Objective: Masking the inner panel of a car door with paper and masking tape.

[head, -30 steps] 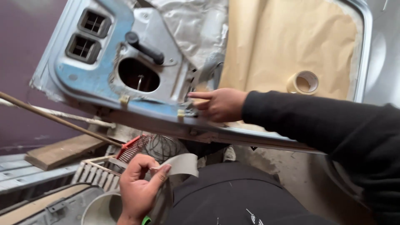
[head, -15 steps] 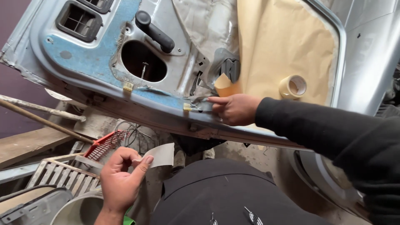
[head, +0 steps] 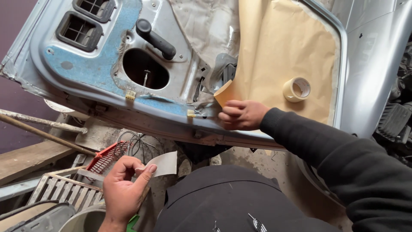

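Observation:
A bare car door (head: 86, 73), silver with blue patches, lies flat in front of me. Tan masking paper (head: 279, 51) covers its right part. My right hand (head: 241, 115) presses on the paper's lower left corner at the door's near edge, fingers curled. My left hand (head: 124, 189) is lower down, near my lap, pinching a short strip of pale masking tape (head: 162, 164) between thumb and fingers. A roll of masking tape (head: 296, 89) rests on the paper to the right of my right hand.
A black window crank (head: 155, 38) sticks up from the door beside an oval hole (head: 145, 68). Below the door lie a red wire basket (head: 107, 157), a white slatted grille (head: 64, 191), wooden planks (head: 30, 161) and a white bucket (head: 83, 221). A silver car body panel (head: 373, 64) stands at right.
My right hand slid rightward along the door's near edge onto the paper's corner. My left hand stayed low with the tape strip. The view shifted closer to the door.

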